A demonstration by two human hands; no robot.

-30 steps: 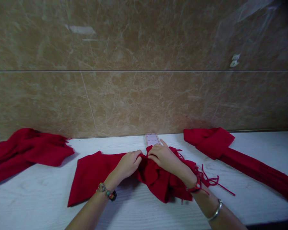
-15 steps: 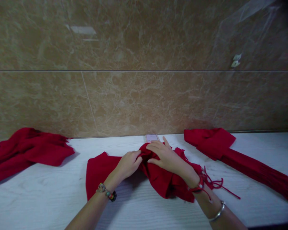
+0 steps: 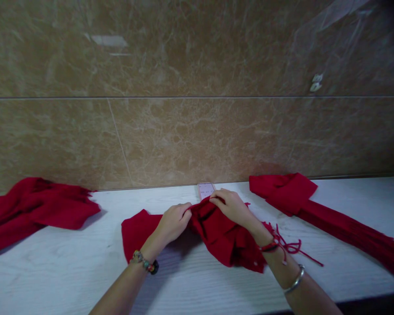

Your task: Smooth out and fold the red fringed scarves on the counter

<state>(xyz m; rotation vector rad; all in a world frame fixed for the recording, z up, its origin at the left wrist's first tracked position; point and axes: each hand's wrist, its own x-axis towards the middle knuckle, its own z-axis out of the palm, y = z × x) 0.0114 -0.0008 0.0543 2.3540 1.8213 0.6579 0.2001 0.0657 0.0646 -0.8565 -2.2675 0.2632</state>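
Between my hands is a red fringed scarf [image 3: 221, 236], bunched up over a white tabletop. My left hand [image 3: 174, 222] pinches its upper edge, with one flat end of the cloth spreading out to the left under the wrist. A short way to the right, my right hand [image 3: 231, 209] grips the same upper edge between thumb and fingers. The middle of the cloth is raised, casting a shadow below. Loose red fringe strands trail out beside my right wrist.
A phone [image 3: 206, 190] with a lit screen lies behind the scarf against the brown marbled wall [image 3: 184, 140]. Another red cloth [image 3: 49, 205] is heaped at the left. A folded red scarf [image 3: 292, 197] stretches across the right of the white table [image 3: 68, 271].
My right hand has gone from spread fingers over the cloth to pinching its upper edge. The left hand keeps its hold. The view has shifted slightly.
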